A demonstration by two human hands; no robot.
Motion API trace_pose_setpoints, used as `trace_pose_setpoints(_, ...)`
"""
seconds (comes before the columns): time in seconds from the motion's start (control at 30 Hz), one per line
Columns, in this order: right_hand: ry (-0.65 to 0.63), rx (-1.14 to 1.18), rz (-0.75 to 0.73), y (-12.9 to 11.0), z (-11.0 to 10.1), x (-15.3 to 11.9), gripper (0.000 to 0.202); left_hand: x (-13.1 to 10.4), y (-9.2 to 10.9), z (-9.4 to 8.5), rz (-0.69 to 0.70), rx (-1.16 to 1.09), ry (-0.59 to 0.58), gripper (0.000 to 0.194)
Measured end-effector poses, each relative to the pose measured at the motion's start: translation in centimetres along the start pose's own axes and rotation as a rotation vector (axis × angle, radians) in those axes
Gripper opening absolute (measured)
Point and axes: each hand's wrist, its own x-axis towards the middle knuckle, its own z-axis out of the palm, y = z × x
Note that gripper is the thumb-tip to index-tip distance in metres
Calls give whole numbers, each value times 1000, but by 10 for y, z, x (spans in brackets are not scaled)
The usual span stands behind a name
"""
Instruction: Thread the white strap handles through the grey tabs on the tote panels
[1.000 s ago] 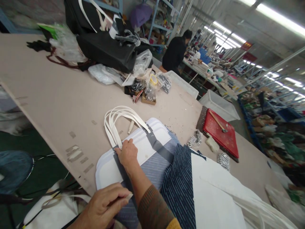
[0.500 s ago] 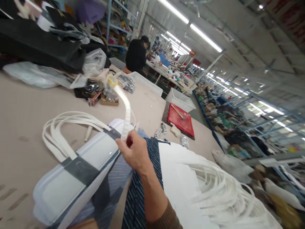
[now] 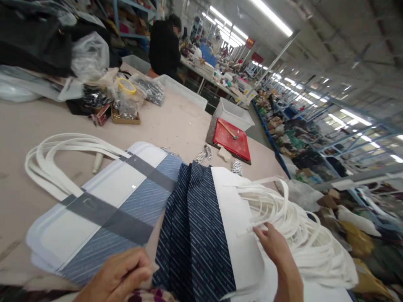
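My right hand (image 3: 273,243) is over the pile of white straps (image 3: 310,235), thumb and fingertips closed at a white strap (image 3: 244,230). White panels (image 3: 231,222) lie beneath that pile. At the lower left, my left hand (image 3: 121,274) has its fingers curled, with a small pale bit at the fingertips that I cannot make out. Just beyond it lies a blue-striped and white bag (image 3: 126,201) with grey bands and white looped handles (image 3: 75,144). Dark navy striped fabric (image 3: 201,222) spreads between my hands.
A hammer (image 3: 228,128) rests on a red board (image 3: 232,140) toward the back. Metallic strips (image 3: 236,167) lie nearer. A yellow ring (image 3: 126,86), plastic bags (image 3: 91,56) and a small box (image 3: 126,118) sit at back left. White bins (image 3: 234,113) stand past the table edge; a person (image 3: 163,48) is beyond.
My right hand has left the bag's upper edge, where it held a raised white strip, and moved right to the strap pile. The bag now lies flatter, and my left hand has come into view.
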Motion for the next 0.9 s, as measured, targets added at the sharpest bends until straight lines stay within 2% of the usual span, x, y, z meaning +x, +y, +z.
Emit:
trace_pose_setpoints(0.07,5,-128,73,9,6,-9,32,9,6,-4,54,59,75,38)
trace_pose_setpoints(0.1,9,-101,35,2,12,-18,31,12,6,-5,84,105,105,39)
trace_pose_setpoints(0.13,2,-19,-47,-12,20,-30,31,15,5,-6,112,161,133,40)
trace_pose_setpoints(0.2,-47,222,-298,-57,40,-60,29,19,1,-7,160,292,158,41)
trace_pose_setpoints(0.27,-225,386,-596,-109,62,-92,22,19,-4,-7,203,415,178,42)
trace_pose_setpoints(0.33,-349,414,-850,-153,81,-117,26,18,-8,-9,245,496,184,42)
trace_pose_setpoints(0.4,-396,362,-1042,-181,95,-131,25,17,-10,-12,270,530,176,40)
trace_pose_setpoints(0.5,-392,281,-1186,-198,111,-134,15,14,-13,-18,258,521,164,36)
trace_pose_setpoints(0.63,-333,239,-1243,-209,130,-133,14,10,-20,-26,157,463,175,30)
trace_pose_setpoints(0.7,-322,294,-1210,-218,144,-134,13,9,-25,-32,132,435,200,30)
trace_pose_setpoints(0.77,-371,410,-1066,-229,162,-133,13,7,-31,-38,115,411,247,30)
trace_pose_setpoints(0.9,-489,635,-555,-257,212,-110,12,0,-38,-50,52,292,332,22)
